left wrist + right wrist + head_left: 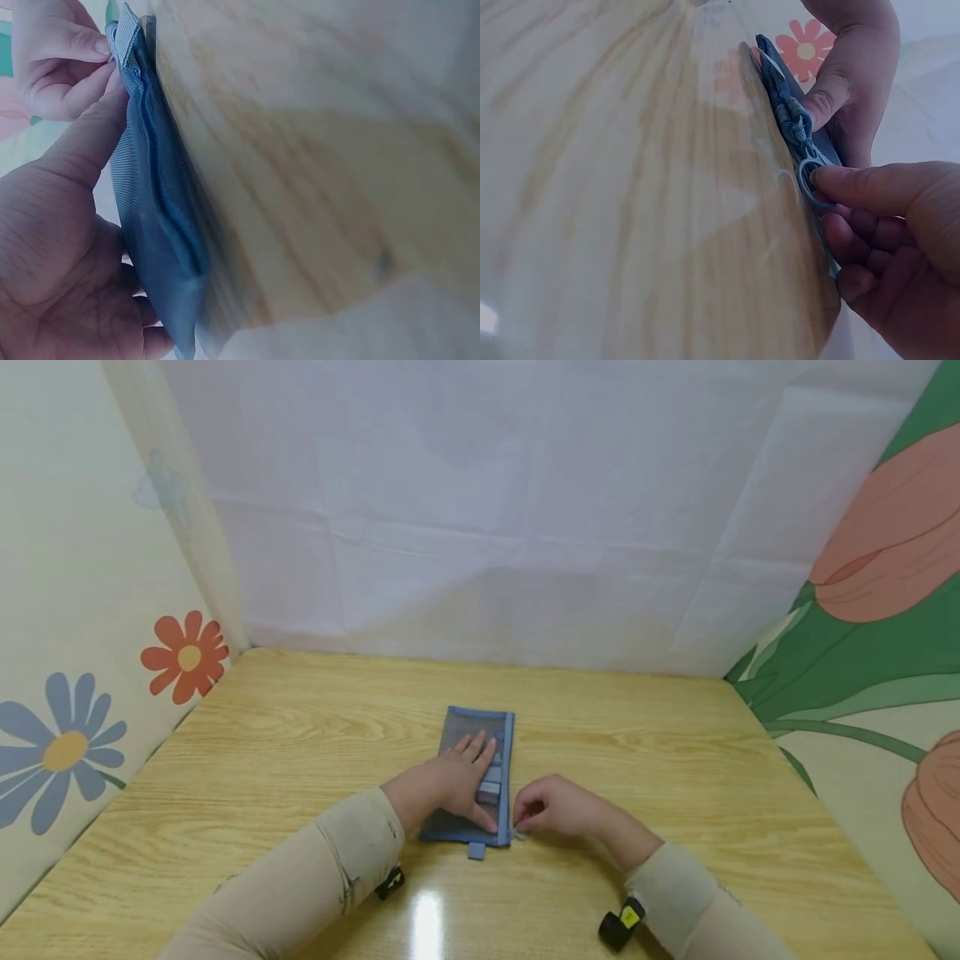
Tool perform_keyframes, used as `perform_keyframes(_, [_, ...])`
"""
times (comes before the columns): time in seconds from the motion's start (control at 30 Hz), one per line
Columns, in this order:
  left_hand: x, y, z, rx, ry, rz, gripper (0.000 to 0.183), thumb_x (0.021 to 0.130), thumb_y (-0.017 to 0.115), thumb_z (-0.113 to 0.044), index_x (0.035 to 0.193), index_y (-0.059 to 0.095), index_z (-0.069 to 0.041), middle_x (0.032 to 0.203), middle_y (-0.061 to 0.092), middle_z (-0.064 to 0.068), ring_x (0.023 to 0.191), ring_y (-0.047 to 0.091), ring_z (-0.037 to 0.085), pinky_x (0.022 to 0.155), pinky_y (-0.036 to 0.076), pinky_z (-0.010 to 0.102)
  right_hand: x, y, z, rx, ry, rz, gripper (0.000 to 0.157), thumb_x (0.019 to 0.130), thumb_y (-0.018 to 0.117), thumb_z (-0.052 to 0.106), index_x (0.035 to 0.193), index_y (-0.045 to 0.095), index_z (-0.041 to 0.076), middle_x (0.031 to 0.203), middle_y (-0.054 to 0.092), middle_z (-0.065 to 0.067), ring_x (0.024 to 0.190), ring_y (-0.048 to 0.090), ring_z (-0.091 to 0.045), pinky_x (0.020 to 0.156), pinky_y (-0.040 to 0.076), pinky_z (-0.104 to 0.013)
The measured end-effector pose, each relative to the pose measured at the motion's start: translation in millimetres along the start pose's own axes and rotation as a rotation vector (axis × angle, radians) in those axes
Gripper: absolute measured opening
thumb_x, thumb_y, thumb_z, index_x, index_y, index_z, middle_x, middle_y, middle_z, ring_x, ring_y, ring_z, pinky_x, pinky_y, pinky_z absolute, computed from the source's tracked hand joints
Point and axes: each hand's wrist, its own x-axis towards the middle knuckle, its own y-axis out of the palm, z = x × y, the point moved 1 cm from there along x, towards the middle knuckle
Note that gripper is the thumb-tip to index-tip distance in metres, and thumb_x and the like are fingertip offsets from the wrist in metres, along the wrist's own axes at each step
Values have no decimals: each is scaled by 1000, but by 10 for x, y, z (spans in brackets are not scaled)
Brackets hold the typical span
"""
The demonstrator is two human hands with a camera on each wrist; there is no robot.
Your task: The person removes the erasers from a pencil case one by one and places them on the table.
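A blue zip pouch [467,828] with a see-through mesh front lies flat on the table, several bluish items showing through it. My left hand [457,781] rests on the pouch with fingers spread, its thumb near the zipper edge at the lower right corner. At that corner my right hand [558,807] pinches a ring-shaped zipper pull [806,180] between thumb and forefinger. The left wrist view shows the pouch's near edge [161,187] side-on, the left thumb pressing its top. What exactly the items inside are cannot be told.
The wood-grain table [300,718] reaches back to a white cloth backdrop [480,527]. Flower-printed panels [67,610] stand on both sides. A small fabric tab [476,851] sticks out from the pouch's near edge.
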Motion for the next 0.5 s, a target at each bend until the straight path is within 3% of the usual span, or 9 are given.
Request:
perform_keyframes(0.33, [-16, -14, 10, -12, 15, 6, 132, 53, 62, -75, 147, -1, -9, 152, -4, 15, 138, 2, 35, 110, 15, 44, 13, 31, 44, 9, -1, 18, 9, 81, 66, 10, 73, 65, 15, 71, 60, 10, 66, 53, -3, 61, 47, -21])
perform_keyframes(0.5, [-19, -24, 1, -13, 15, 9, 132, 52, 63, -75, 147, -1, -9, 152, -5, 15, 138, 1, 35, 110, 14, 44, 9, 21, 36, 8, 43, 10, 9, 80, 67, 13, 73, 64, 17, 70, 61, 11, 66, 54, -3, 62, 47, -21])
